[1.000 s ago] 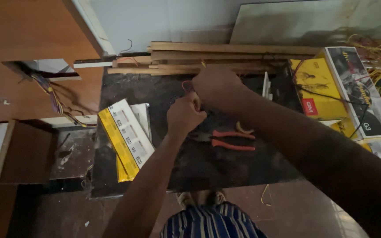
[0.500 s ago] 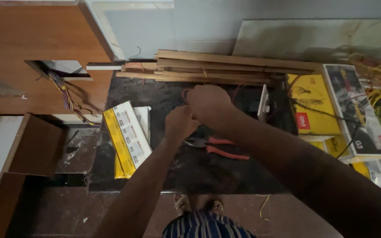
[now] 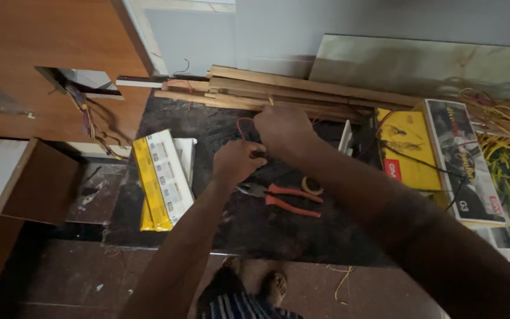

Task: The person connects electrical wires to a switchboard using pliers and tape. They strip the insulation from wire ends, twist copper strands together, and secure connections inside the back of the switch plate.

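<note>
hands working a red wire over the dark tabletop [image 3: 166, 127]
left hand [image 3: 235, 162] and right hand [image 3: 283, 128] are both pinched shut on the red wire [image 3: 242, 125], far of the orange pliers [image 3: 281, 196]; best keep the grips close together, steady.

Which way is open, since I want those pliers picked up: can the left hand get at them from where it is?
Probably yes. The pliers lie bare on the dark slab just below the left hand, nothing on top of them. But that hand is closed on a red wire with the right hand.
</note>
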